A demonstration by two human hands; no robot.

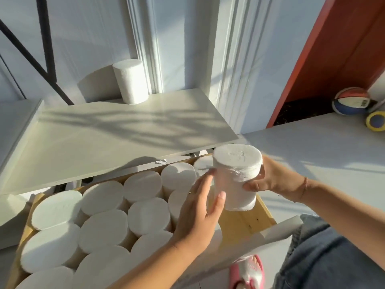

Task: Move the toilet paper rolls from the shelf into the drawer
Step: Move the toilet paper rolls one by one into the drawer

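Note:
My right hand grips a white toilet paper roll upright, over the right end of the open wooden drawer. My left hand is open, fingers spread, its fingertips resting against the left side of that roll. The drawer holds several white rolls standing on end, packed close together; a bare patch of wood shows at its right end. One more roll stands upright at the back of the white shelf, against the wall.
A striped ball and a yellow-and-blue tape ring lie on the floor at far right beside an orange-red panel. My jeans-clad knee and pink slipper are at the lower right. A black metal frame stands at upper left.

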